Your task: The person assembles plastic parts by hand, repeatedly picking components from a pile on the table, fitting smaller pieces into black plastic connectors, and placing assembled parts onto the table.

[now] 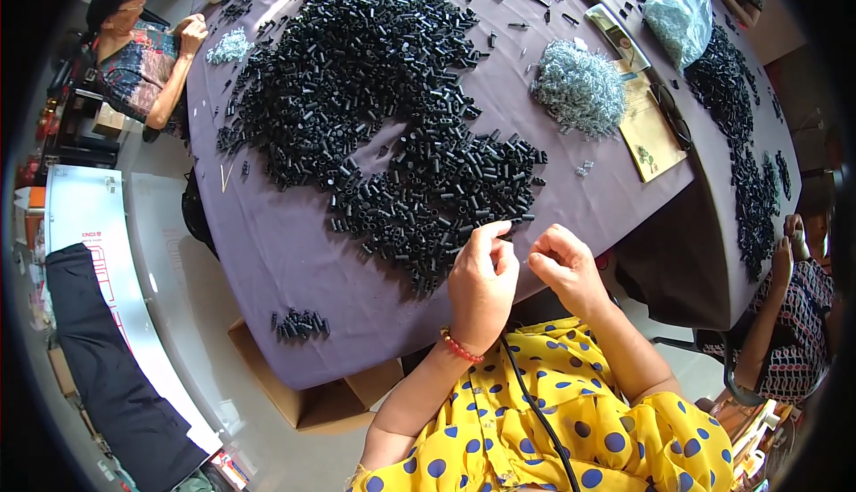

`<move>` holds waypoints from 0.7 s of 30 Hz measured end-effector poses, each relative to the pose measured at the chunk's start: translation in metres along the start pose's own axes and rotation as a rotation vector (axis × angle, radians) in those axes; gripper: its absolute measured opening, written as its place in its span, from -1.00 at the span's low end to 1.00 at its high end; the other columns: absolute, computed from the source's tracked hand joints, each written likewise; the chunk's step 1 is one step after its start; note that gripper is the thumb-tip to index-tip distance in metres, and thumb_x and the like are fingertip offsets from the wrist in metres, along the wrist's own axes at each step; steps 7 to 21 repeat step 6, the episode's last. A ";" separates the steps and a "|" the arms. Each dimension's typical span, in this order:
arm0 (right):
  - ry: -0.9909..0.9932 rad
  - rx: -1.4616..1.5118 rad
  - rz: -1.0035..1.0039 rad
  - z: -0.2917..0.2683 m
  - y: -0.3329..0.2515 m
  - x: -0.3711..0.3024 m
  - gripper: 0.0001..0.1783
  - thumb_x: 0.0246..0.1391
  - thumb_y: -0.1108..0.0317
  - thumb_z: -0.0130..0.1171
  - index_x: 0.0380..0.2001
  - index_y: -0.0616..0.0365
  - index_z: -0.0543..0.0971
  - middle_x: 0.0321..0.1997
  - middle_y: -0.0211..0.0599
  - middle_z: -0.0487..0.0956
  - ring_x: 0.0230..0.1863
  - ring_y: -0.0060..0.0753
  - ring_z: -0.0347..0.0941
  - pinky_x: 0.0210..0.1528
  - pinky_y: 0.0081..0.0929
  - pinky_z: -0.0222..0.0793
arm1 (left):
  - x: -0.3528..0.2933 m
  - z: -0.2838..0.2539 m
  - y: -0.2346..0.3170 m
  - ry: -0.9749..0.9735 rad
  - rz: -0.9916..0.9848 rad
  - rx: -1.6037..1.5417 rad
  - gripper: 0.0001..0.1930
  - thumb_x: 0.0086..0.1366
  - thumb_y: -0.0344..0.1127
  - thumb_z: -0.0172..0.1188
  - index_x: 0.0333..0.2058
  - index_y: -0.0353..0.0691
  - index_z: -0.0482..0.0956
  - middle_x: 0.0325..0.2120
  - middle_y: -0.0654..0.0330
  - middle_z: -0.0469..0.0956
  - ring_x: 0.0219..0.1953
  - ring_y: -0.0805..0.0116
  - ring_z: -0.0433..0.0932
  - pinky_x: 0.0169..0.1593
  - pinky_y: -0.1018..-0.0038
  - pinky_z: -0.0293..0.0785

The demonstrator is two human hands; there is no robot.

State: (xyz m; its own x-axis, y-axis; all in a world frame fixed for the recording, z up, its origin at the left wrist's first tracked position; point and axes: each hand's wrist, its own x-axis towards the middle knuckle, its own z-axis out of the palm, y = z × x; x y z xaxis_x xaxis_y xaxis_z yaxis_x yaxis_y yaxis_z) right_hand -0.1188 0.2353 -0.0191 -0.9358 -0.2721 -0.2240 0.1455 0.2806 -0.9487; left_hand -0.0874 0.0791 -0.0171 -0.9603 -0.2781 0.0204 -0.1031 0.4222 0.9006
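My left hand (484, 285), with a red bead bracelet on its wrist, is raised at the near edge of the table, thumb and forefinger pinched. A dark bit shows by its fingertips, but whether it is held or lies in the pile behind cannot be made out. Close beside it on the right, my right hand (569, 269) is curled with its fingers closed; anything inside is hidden. Just beyond both hands spreads a big heap of short black plastic tubes (428, 180). Farther right lies a mound of small clear, silvery pieces (580, 89).
A small group of black tubes (301, 323) lies at the near left corner of the purple-grey tablecloth (267, 251). Right of the clear mound are a yellowish envelope (655, 140) and dark glasses (670, 116). A cardboard box (334, 398) stands under the table. Other people sit left and right.
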 end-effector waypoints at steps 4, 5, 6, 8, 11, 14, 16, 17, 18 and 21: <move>0.065 -0.198 -0.073 -0.009 -0.007 0.005 -0.87 0.03 0.48 0.24 -0.43 0.31 0.50 -0.39 -0.30 0.41 -0.43 -0.46 0.36 -0.37 -0.49 0.33 | 0.004 0.004 -0.007 -0.015 0.250 0.206 -0.73 0.26 -0.44 0.29 -0.06 -0.19 0.57 -0.32 0.16 0.63 -0.23 0.17 0.61 -0.07 0.28 0.54; 0.111 -0.303 -0.123 -0.010 -0.001 0.008 -0.89 0.04 0.48 0.22 -0.42 0.30 0.51 -0.40 -0.25 0.43 -0.44 -0.36 0.38 -0.38 -0.44 0.35 | 0.003 0.005 -0.009 -0.063 0.264 0.285 -0.72 0.26 -0.41 0.30 -0.05 -0.18 0.57 -0.29 0.15 0.63 -0.18 0.19 0.61 -0.05 0.28 0.54; 0.161 -0.338 -0.093 -0.011 -0.001 0.008 -0.90 0.04 0.48 0.21 -0.42 0.29 0.52 -0.39 -0.26 0.44 -0.44 -0.31 0.40 -0.36 -0.43 0.38 | 0.003 0.007 -0.010 -0.114 0.282 0.357 -0.71 0.27 -0.38 0.32 -0.04 -0.18 0.56 -0.25 0.14 0.63 -0.13 0.21 0.60 -0.04 0.28 0.53; 0.161 -0.338 -0.093 -0.011 -0.001 0.008 -0.90 0.04 0.48 0.21 -0.42 0.29 0.52 -0.39 -0.26 0.44 -0.44 -0.31 0.40 -0.36 -0.43 0.38 | 0.003 0.007 -0.010 -0.114 0.282 0.357 -0.71 0.27 -0.38 0.32 -0.04 -0.18 0.56 -0.25 0.14 0.63 -0.13 0.21 0.60 -0.04 0.28 0.53; 0.161 -0.338 -0.093 -0.011 -0.001 0.008 -0.90 0.04 0.48 0.21 -0.42 0.29 0.52 -0.39 -0.26 0.44 -0.44 -0.31 0.40 -0.36 -0.43 0.38 | 0.003 0.007 -0.010 -0.114 0.282 0.357 -0.71 0.27 -0.38 0.32 -0.04 -0.18 0.56 -0.25 0.14 0.63 -0.13 0.21 0.60 -0.04 0.28 0.53; 0.161 -0.338 -0.093 -0.011 -0.001 0.008 -0.90 0.04 0.48 0.21 -0.42 0.29 0.52 -0.39 -0.26 0.44 -0.44 -0.31 0.40 -0.36 -0.43 0.38 | 0.003 0.007 -0.010 -0.114 0.282 0.357 -0.71 0.27 -0.38 0.32 -0.04 -0.18 0.56 -0.25 0.14 0.63 -0.13 0.21 0.60 -0.04 0.28 0.53; 0.161 -0.338 -0.093 -0.011 -0.001 0.008 -0.90 0.04 0.48 0.21 -0.42 0.29 0.52 -0.39 -0.26 0.44 -0.44 -0.31 0.40 -0.36 -0.43 0.38 | 0.003 0.007 -0.010 -0.114 0.282 0.357 -0.71 0.27 -0.38 0.32 -0.04 -0.18 0.56 -0.25 0.14 0.63 -0.13 0.21 0.60 -0.04 0.28 0.53; 0.161 -0.338 -0.093 -0.011 -0.001 0.008 -0.90 0.04 0.48 0.21 -0.42 0.29 0.52 -0.39 -0.26 0.44 -0.44 -0.31 0.40 -0.36 -0.43 0.38 | 0.003 0.007 -0.010 -0.114 0.282 0.357 -0.71 0.27 -0.38 0.32 -0.04 -0.18 0.56 -0.25 0.14 0.63 -0.13 0.21 0.60 -0.04 0.28 0.53; 0.161 -0.338 -0.093 -0.011 -0.001 0.008 -0.90 0.04 0.48 0.21 -0.42 0.29 0.52 -0.39 -0.26 0.44 -0.44 -0.31 0.40 -0.36 -0.43 0.38 | 0.003 0.007 -0.010 -0.114 0.282 0.357 -0.71 0.27 -0.38 0.32 -0.04 -0.18 0.56 -0.25 0.14 0.63 -0.13 0.21 0.60 -0.04 0.28 0.53; 0.161 -0.338 -0.093 -0.011 -0.001 0.008 -0.90 0.04 0.48 0.21 -0.42 0.29 0.52 -0.39 -0.26 0.44 -0.44 -0.31 0.40 -0.36 -0.43 0.38 | 0.003 0.007 -0.010 -0.114 0.282 0.357 -0.71 0.27 -0.38 0.32 -0.04 -0.18 0.56 -0.25 0.14 0.63 -0.13 0.21 0.60 -0.04 0.28 0.53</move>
